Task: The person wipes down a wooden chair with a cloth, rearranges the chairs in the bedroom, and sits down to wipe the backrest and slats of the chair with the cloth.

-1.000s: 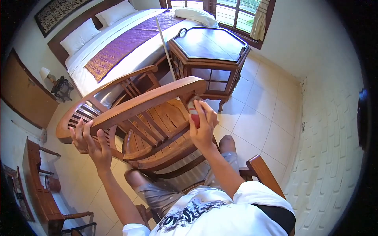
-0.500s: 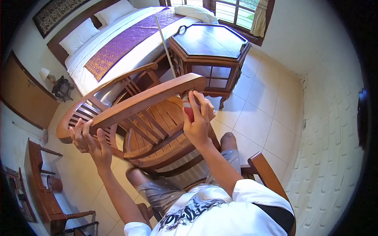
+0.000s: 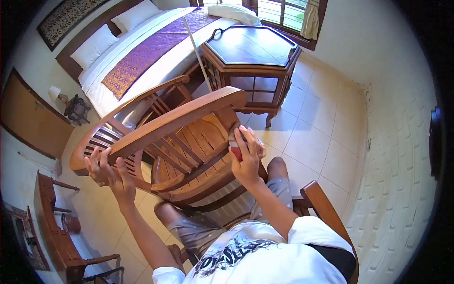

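A brown wooden armchair (image 3: 170,124) with a slatted back and seat stands tilted before me, its broad armrest raised towards me. My left hand (image 3: 109,176) grips the armrest's left end, fingers over the edge and thumb apart. In my right hand (image 3: 247,158) is a paintbrush (image 3: 237,152) with a red handle and a pale metal band. Its dark bristle end points up and meets the post below the armrest's right end; my fingers partly cover it.
Behind the chair stands a six-sided wooden table (image 3: 255,45) with glass panes. A bed (image 3: 165,59) with a purple runner lies beyond. A thin pale pole (image 3: 196,49) leans between them. Wooden furniture (image 3: 59,236) is at left, a white brick wall (image 3: 392,175) at right.
My right hand has moved the paintbrush slightly down and right, from just under the armrest to lower on the post. My left hand stays on the armrest.
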Motion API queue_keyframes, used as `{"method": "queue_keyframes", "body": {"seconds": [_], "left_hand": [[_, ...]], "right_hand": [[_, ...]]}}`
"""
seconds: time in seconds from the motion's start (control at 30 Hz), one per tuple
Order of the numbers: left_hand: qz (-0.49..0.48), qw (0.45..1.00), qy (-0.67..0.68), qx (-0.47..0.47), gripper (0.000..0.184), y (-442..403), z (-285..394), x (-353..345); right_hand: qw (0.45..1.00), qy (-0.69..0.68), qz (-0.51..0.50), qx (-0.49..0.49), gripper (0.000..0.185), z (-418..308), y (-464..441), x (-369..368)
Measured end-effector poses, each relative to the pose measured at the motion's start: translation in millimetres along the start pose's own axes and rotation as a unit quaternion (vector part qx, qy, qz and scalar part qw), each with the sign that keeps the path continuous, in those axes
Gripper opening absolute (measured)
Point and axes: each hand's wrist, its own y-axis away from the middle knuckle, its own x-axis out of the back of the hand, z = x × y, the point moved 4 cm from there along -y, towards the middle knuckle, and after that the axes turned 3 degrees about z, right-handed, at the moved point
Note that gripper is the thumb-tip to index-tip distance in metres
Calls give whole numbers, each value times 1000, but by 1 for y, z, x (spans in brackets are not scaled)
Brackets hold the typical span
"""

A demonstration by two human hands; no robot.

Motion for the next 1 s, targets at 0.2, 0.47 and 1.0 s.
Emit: {"method": "queue_keyframes", "body": {"seconds": [0.2,0.47,1.0], "left_hand": [[1,1000,-13,-9,39,1,-3,0],[-8,1000,-5,-7,39,0,-3,-3],[13,1000,-18,-21,38,1,-6,-1]], "right_hand": [[998,-53,42,2,71,-26,-44,-14],[999,-18,17,43,68,-13,-37,-16],[999,-32,5,16,71,7,15,-12]]}}
